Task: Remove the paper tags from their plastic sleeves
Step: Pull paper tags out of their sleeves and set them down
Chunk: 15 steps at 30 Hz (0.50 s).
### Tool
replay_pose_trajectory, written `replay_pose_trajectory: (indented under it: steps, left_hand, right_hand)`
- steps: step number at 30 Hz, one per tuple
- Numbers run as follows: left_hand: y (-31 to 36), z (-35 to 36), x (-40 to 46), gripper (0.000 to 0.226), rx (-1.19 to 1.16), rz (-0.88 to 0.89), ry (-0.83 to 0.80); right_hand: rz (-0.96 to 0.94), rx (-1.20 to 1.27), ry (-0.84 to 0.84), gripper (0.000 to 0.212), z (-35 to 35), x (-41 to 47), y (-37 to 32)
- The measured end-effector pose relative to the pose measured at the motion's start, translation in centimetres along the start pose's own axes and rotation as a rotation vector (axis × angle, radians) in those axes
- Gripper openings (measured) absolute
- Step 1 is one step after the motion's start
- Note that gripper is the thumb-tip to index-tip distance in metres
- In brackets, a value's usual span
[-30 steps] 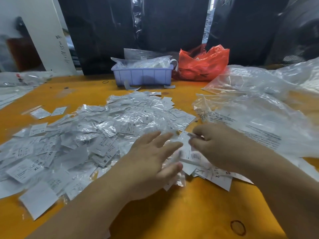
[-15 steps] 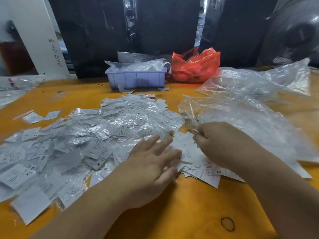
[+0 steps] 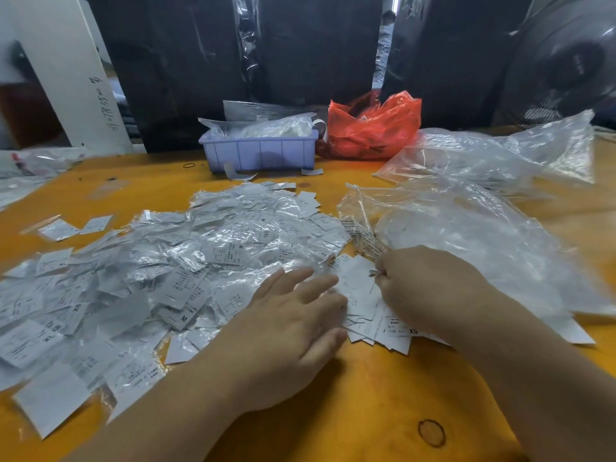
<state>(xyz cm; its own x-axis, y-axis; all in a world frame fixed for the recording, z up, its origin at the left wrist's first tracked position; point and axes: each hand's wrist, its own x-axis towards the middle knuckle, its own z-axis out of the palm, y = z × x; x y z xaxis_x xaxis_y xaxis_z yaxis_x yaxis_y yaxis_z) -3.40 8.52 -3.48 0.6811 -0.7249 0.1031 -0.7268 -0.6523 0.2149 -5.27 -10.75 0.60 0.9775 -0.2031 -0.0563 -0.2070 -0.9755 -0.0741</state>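
1. Your right hand is making the grip: its fingers are curled in and pinching the near corner of a clear plastic sleeve printed with small dark text.
2. That sleeve is lying crumpled and slanted, its long axis running from your pinch away toward the far left, its far end pointing at the purple bin.
3. Your left hand is lying flat with fingers straight and slightly spread, gripping nothing, its fingertips pressing on the loose paper tags just beside your right hand.
4. Those tags are showing as small white rectangles with fine print and size letters, overlapping at mixed angles near the desk's front.
5. Left of your hands, a wide heap of sleeved tags is spreading across the desk, glossy and wrinkled, pointing every way.
6. Right of your grip, large clear bags are lying crumpled; a red bag is sitting beside the bin.
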Motion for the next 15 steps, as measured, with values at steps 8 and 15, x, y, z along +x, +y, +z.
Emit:
replay_pose_trajectory:
  steps: [8,15]
  left_hand:
    - [-0.1,-0.2,0.0,0.055,0.061,-0.058,0.046]
    - [0.1,-0.3,0.0,0.046,0.058,-0.067,0.133]
  right_hand:
    - [0.049,0.143,0.124,0.025,-0.9,0.0,1.2]
    - [0.014,0.276,0.298,0.026,-0.7,0.7,1.7]
